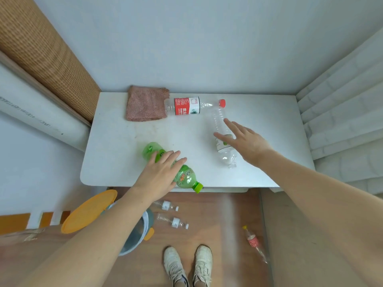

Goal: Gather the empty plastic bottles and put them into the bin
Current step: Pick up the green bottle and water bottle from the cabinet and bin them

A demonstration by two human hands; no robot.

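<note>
On the bench [124, 129], open left hand [160, 175] covers green bottle [186, 177]; open right hand [244, 141] over clear bottle [224, 150]. Wrap each mid-body before lifting.

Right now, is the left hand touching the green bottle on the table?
Touching. The head view shows the left hand laid flat over the green bottle, fingers spread across its middle, not curled round it.

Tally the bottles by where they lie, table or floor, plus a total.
Table: 3, the green bottle, the red-label bottle and the clear bottle.
Floor: 3, two small clear bottles and one yellow-capped bottle.
Total: 6
</note>
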